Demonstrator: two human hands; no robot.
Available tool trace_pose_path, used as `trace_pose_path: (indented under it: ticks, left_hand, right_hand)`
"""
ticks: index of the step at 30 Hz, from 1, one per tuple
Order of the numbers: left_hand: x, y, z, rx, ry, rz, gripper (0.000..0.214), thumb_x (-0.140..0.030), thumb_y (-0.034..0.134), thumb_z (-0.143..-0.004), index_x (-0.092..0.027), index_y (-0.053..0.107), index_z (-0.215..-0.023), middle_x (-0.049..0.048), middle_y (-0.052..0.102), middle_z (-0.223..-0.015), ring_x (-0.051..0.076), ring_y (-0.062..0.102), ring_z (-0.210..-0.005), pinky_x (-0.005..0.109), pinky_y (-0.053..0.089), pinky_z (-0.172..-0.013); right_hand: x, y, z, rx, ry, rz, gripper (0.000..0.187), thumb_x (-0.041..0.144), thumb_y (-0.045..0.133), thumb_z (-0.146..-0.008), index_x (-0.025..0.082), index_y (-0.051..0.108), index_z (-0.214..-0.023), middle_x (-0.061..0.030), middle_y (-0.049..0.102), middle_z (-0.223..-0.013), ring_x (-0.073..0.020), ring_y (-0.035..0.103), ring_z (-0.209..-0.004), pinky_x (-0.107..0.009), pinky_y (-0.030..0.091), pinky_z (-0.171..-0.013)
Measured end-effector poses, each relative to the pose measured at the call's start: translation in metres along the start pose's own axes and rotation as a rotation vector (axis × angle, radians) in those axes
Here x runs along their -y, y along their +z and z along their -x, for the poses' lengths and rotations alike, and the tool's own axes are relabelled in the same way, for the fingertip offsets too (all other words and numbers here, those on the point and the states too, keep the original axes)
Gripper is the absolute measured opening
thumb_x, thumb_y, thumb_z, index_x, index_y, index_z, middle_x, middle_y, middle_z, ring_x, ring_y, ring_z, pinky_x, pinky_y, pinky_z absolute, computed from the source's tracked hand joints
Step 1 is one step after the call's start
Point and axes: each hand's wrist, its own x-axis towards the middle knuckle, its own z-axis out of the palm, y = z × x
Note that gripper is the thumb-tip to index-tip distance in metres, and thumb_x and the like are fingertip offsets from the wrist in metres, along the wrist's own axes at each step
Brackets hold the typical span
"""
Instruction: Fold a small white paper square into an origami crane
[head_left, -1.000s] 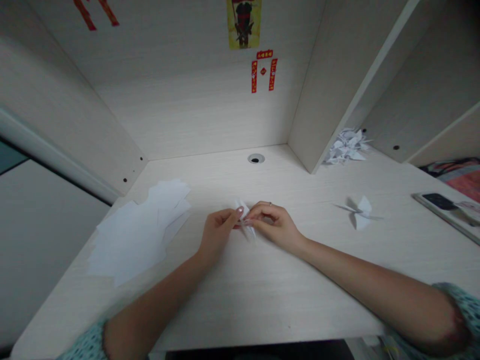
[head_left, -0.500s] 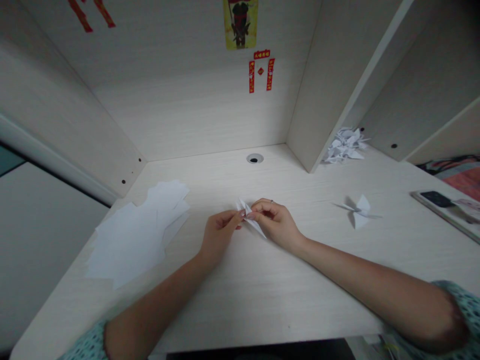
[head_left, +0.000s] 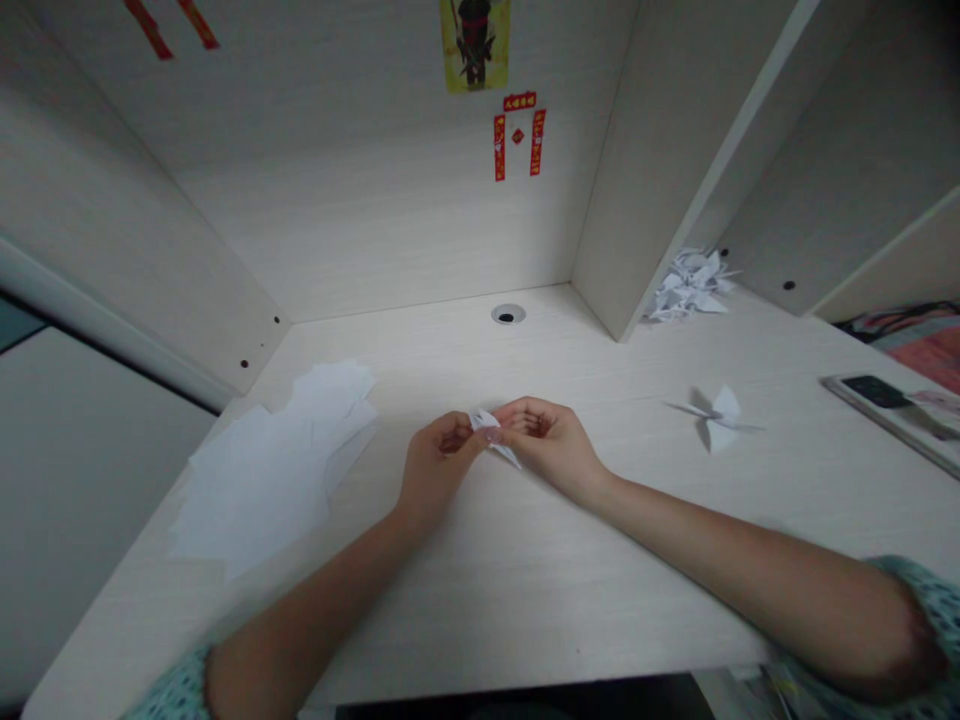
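A small folded piece of white paper (head_left: 504, 452) is pinched between my two hands above the middle of the desk. My left hand (head_left: 441, 462) grips it from the left, thumb on top and fingers curled. From the right, my right hand (head_left: 553, 442) pinches it with thumb and forefinger. The fingertips meet and cover much of the folds, while one pointed end sticks out toward the lower right. Farther right, a finished origami crane (head_left: 721, 420) sits on the desk with its wings spread.
Loose white paper sheets (head_left: 262, 480) lie overlapping at the left. A heap of folded paper pieces (head_left: 691, 285) rests behind the upright divider (head_left: 637, 200). At the far right lies a phone (head_left: 892, 405). A round cable hole (head_left: 508, 314) is near the back panel.
The folded paper has turned in my fingers and shows less of its points. My thumbs have closed together over it. The view has shifted slightly.
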Motion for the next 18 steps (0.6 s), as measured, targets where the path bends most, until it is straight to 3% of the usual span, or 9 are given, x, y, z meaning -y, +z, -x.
trace_pose_path:
  ticks: [4, 9, 18]
  left_hand:
    - [0.0028, -0.0005, -0.0011, -0.025, -0.002, -0.028, 0.033, -0.041, 0.067, -0.073, -0.016, 0.052, -0.056, -0.0047, 0.05, -0.054, 0.009, 0.046, -0.055, 0.02, 0.034, -0.053]
    - [0.0035, -0.0009, -0.0017, -0.054, -0.032, -0.084, 0.037, -0.047, 0.066, -0.07, -0.016, 0.055, -0.054, -0.0029, 0.054, -0.053, 0.011, 0.05, -0.055, 0.022, 0.037, -0.052]
    - [0.0019, -0.0018, -0.0027, 0.022, -0.022, 0.012, 0.026, -0.041, 0.062, -0.077, -0.016, 0.063, -0.07, 0.0013, 0.065, -0.067, 0.013, 0.058, -0.064, 0.022, 0.043, -0.061]
  right_hand:
    - [-0.0018, -0.0003, 0.0009, 0.027, 0.009, 0.001, 0.027, 0.033, 0.079, -0.06, 0.017, 0.071, -0.079, -0.0035, 0.071, -0.073, -0.013, 0.064, -0.063, -0.026, 0.052, -0.063]
    - [-0.0039, -0.001, 0.0008, 0.024, -0.004, 0.032, 0.028, 0.037, 0.078, -0.06, 0.018, 0.073, -0.081, -0.0045, 0.073, -0.076, -0.0151, 0.067, -0.066, -0.028, 0.054, -0.064]
    - [0.0006, -0.0009, 0.0035, 0.027, -0.06, 0.135, 0.033, 0.037, 0.078, -0.062, 0.016, 0.072, -0.085, -0.006, 0.072, -0.076, -0.0176, 0.067, -0.07, -0.032, 0.054, -0.07]
